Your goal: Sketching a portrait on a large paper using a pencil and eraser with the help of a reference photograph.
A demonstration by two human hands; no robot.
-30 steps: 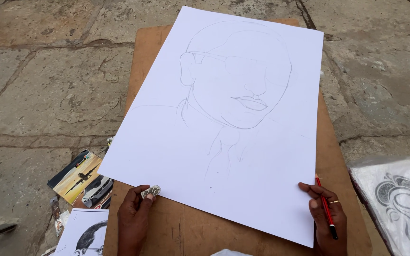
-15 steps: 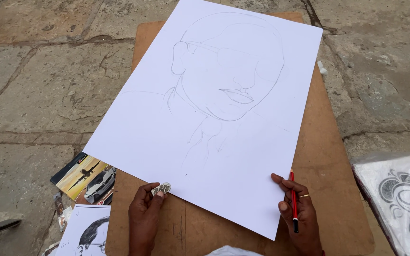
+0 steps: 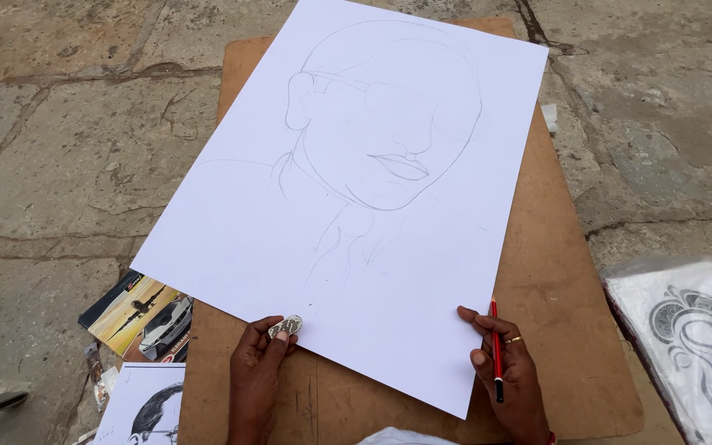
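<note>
Both hands grip the near edge of the paper [image 3: 348, 206]: the left hand [image 3: 259, 363] pinches a small eraser [image 3: 285, 326] against it, and the right hand [image 3: 508, 371] holds a red pencil [image 3: 496, 350] while its fingertips press the near right corner. Paper lies skewed on the board [image 3: 570, 330], which rests on the stone floor [image 3: 67, 165]. Risk: a sliding palm could smudge the faint portrait lines, or uneven pull could crease the unclamped sheet.
</note>
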